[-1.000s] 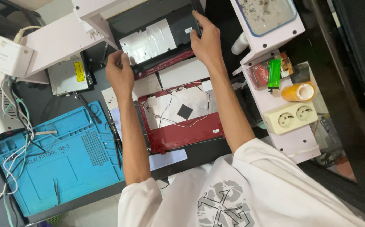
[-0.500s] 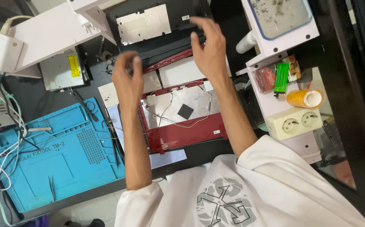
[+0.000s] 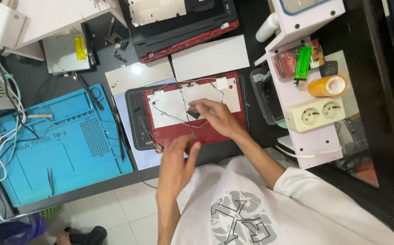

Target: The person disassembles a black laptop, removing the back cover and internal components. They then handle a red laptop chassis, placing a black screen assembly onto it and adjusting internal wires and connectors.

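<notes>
Looking down at the bench point(image 3: 260, 149), we see our right hand point(image 3: 217, 119) resting on the red laptop lid point(image 3: 197, 111), which lies flat in front of us on a dark mat point(image 3: 135, 122), its inner side up with a pale sheet and thin wires point(image 3: 169, 119) across it. That hand's fingers point(image 3: 200, 106) are drawn together over a small dark square near the lid's middle; whether they pinch it we cannot tell. Our left hand point(image 3: 176, 163) hovers at the lid's near edge, fingers loosely spread, holding nothing. A blue work mat point(image 3: 47, 145) with tweezers point(image 3: 50, 180) lies well to the left, the black and red laptop base point(image 3: 183, 25) beyond the lid, and a white power strip point(image 3: 317, 113) on the right.
</notes>
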